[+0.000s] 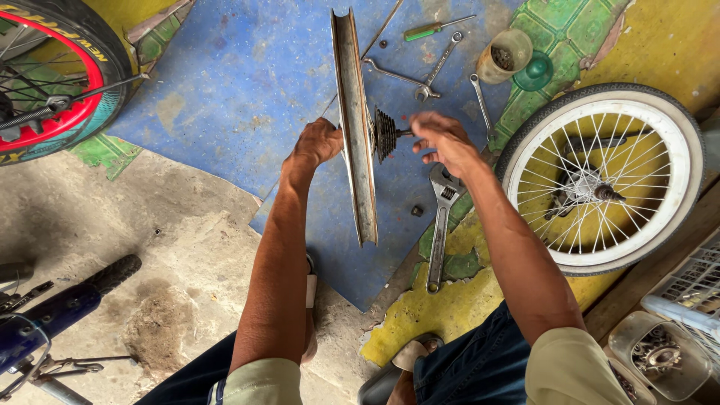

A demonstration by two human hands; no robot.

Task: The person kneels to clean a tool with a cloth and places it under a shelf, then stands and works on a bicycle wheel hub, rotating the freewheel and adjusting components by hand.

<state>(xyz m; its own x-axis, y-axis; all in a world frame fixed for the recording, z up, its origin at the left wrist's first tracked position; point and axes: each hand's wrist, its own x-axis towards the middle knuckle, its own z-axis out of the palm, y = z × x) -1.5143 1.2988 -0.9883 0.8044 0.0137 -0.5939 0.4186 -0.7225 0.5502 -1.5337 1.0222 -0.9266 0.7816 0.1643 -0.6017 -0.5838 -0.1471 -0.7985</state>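
You hold a bare metal wheel rim (355,120) upright on edge on the blue floor mat (240,82); its spokes are hard to make out. Your left hand (319,142) has a closed grip on the rim's left side. Just right of the rim, your right hand (442,139) hovers, fingers loosely spread, at the dark sprocket cluster (385,133), contact unclear. An adjustable wrench (441,225) lies right of the rim.

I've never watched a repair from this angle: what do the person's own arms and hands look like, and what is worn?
Both forearms are bare, with no gloves, watch or rings visible on the left hand or right hand. Short khaki sleeves end above the elbows, over dark blue trousers.
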